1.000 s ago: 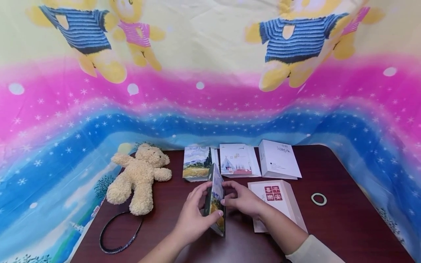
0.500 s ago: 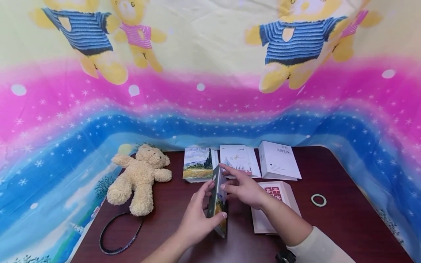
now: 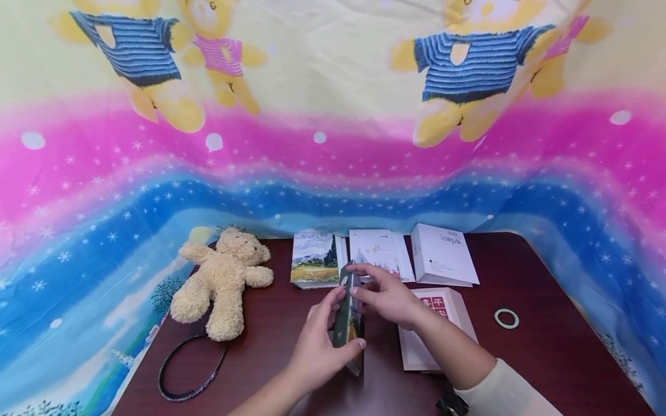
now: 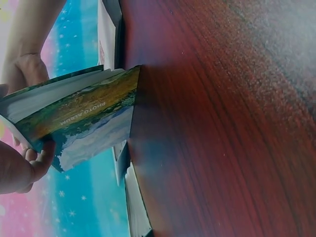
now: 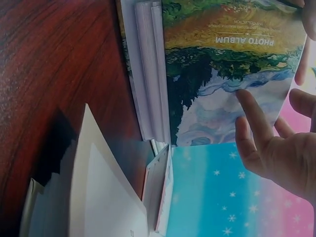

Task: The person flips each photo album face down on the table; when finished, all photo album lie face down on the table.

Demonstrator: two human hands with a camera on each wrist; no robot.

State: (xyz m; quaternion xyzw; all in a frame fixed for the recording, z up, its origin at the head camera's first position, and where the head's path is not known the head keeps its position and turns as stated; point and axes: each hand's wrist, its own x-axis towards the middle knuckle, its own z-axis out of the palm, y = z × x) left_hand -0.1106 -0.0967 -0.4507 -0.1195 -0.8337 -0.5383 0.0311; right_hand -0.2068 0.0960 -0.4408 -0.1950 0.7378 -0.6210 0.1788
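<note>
1. Left hand (image 3: pixel 318 346) grips the photo album (image 3: pixel 347 316), thumb curled round its near edge, holding it upright on the table (image 3: pixel 546 358).
2. Right hand (image 3: pixel 387 296), fingers nearly straight, presses the album's far cover.
3. The album looks nearly closed, not yet laid flat.
4. Behind the album lie three booklets (image 3: pixel 382 254); left of it, a teddy bear (image 3: pixel 224 280).
</note>
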